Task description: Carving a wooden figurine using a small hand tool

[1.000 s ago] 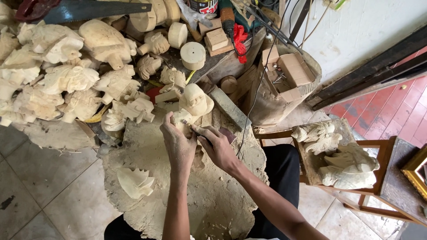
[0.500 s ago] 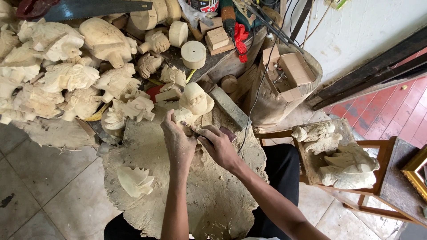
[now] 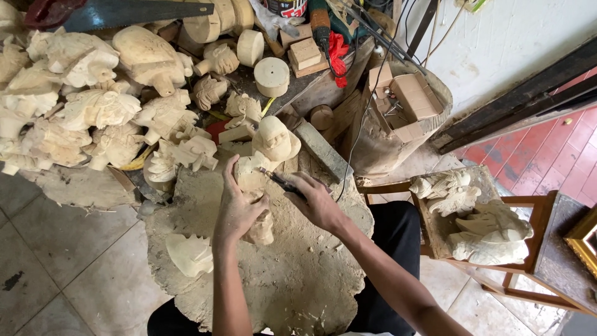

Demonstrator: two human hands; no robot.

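Carving step in hand, we judge: centre of frame, left hand (image 3: 239,208) wraps closed around the pale wooden figure (image 3: 261,180) standing on the dusty stump top (image 3: 292,274). Right hand (image 3: 317,202) is closed on a thin carving tool (image 3: 280,180), tip touching the figure's upper part. Next cut calls for a steady hold and a controlled tip. Finished carvings (image 3: 93,112) are piled upper left.

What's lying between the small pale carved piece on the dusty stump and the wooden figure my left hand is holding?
Nothing: in the head view only bare, sawdust-covered stump top separates the small carved piece from the held figure.
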